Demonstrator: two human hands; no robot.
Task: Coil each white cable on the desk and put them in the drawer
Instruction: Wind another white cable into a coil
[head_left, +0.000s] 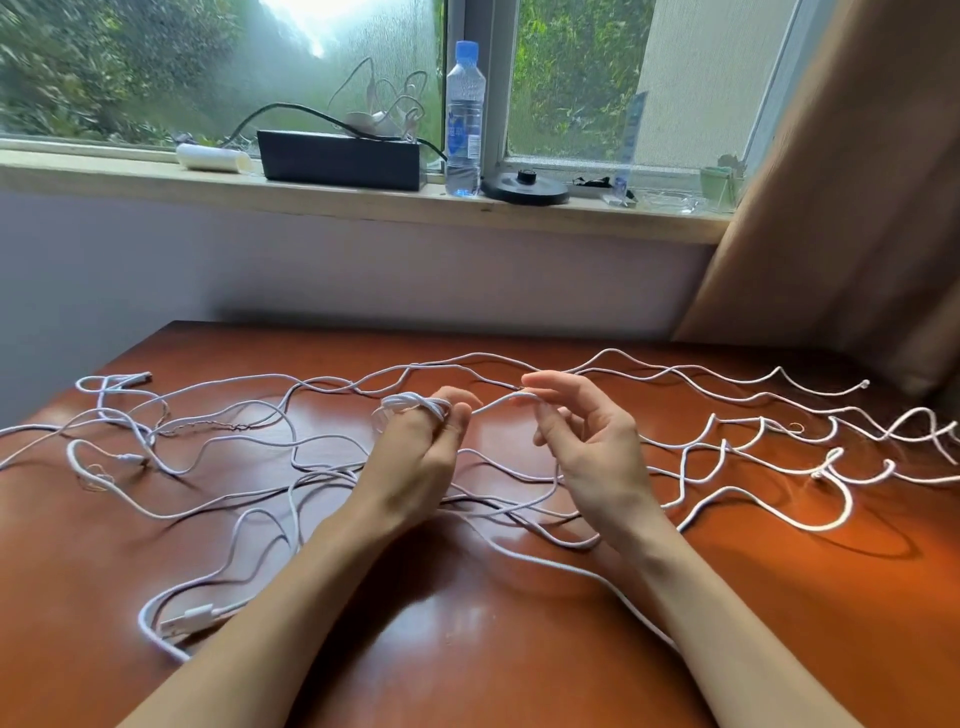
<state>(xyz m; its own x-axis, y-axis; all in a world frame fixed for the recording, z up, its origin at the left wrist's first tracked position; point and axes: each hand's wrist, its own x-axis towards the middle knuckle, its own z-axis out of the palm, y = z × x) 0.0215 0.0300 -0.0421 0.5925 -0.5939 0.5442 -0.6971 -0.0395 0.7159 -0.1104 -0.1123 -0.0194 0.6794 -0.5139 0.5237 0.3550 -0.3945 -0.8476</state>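
Several white cables (228, 447) lie tangled across the brown wooden desk (467, 623). My left hand (415, 452) is raised over the desk's middle with a small white coil (410, 402) wound round its fingers, the thumb pressing on the turns. A strand of the same cable (501, 401) runs from the coil to my right hand (587, 447), which pinches it between thumb and forefinger, the other fingers loosely spread. A USB plug (189, 619) lies at the front left. No drawer is in view.
Wavy, kinked white cables (779, 441) stretch to the desk's right edge. On the windowsill behind stand a black box (337, 158), a water bottle (464, 119), a white roll (213, 157) and a black round base (524, 188). A brown curtain (857, 182) hangs at right.
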